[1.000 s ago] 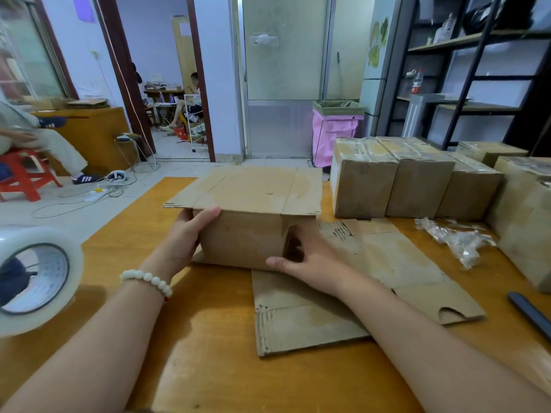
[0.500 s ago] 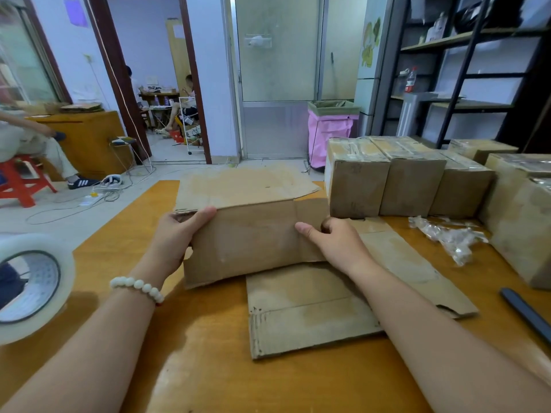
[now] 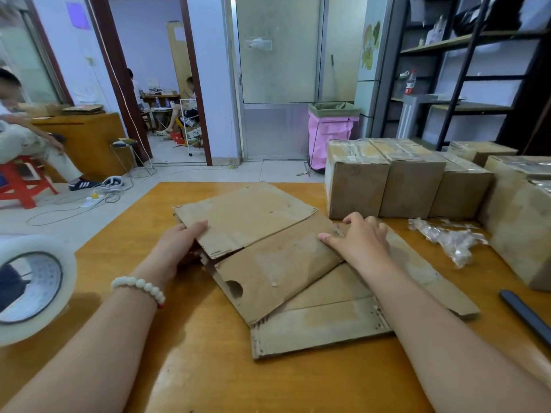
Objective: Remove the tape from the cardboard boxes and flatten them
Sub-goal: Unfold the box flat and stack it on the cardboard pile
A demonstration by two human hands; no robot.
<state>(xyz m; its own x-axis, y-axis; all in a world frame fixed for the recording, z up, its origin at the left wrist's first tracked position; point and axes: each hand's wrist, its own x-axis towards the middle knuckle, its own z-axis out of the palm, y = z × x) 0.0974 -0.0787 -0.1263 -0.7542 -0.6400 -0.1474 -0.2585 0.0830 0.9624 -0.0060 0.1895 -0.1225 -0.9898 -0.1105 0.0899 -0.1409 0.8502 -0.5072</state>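
Collapsed cardboard box (image 3: 277, 263) between hands: left hand (image 3: 179, 244) grips its edge, thumb on top; right hand (image 3: 362, 239) flat, pressing it.

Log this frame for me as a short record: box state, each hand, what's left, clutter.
box in work: collapsed box, nearly flat, lying partly on a flattened sheet
left hand: holds its left edge, thumb on top
right hand: pressing at its right edge, fingers straight
left to do: taped boxes at right rear
clutter: tape scraps, tape roll
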